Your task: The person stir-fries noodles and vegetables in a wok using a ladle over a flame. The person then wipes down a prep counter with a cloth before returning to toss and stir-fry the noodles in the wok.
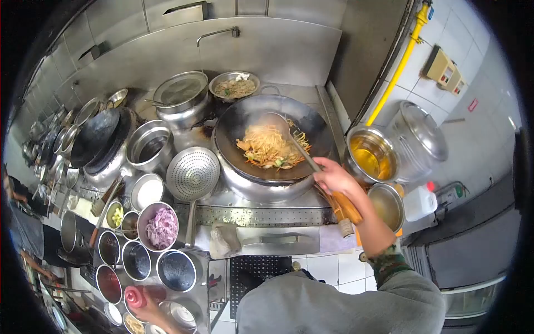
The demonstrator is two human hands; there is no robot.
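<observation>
My right hand is closed around the long handle of a metal ladle. The bowl of the ladle rests among noodles mixed with vegetable pieces in a large dark wok. Light steam rises off the food. At the lower left, my left hand is closed on a red bottle, seen from above among the seasoning pots. Close to that hand are a metal pot with red contents and a dark-filled pot. The lower part of the bottle is hidden.
A perforated strainer lies left of the wok. Sliced purple onion fills a bowl. Right of the wok stands a pot of yellow oil. A bamboo brush lies under my right forearm. Another person is at far left.
</observation>
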